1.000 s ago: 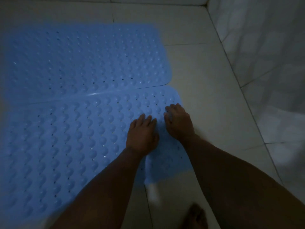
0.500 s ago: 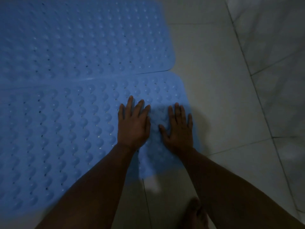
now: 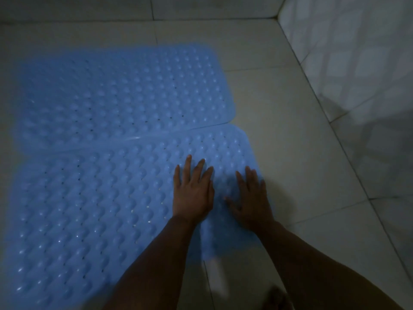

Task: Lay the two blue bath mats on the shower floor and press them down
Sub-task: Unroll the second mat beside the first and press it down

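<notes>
Two blue bubbled bath mats lie side by side on the pale tiled shower floor [image 3: 290,153]. The far mat [image 3: 125,95] lies flat, its near edge slightly overlapped by the near mat [image 3: 89,209]. My left hand [image 3: 193,193] presses flat on the near mat close to its right end, fingers straight and spread. My right hand [image 3: 251,198] lies flat beside it at the mat's right edge, fingers straight.
A tiled wall [image 3: 357,74] rises on the right and meets the floor along a diagonal line. A low ledge [image 3: 156,7] runs across the back. A bare foot [image 3: 277,298] stands on the floor at the bottom edge.
Both hands went from curled fingers to flat, spread palms on the near mat. The camera tilted down, then back up, so the back ledge shows again.
</notes>
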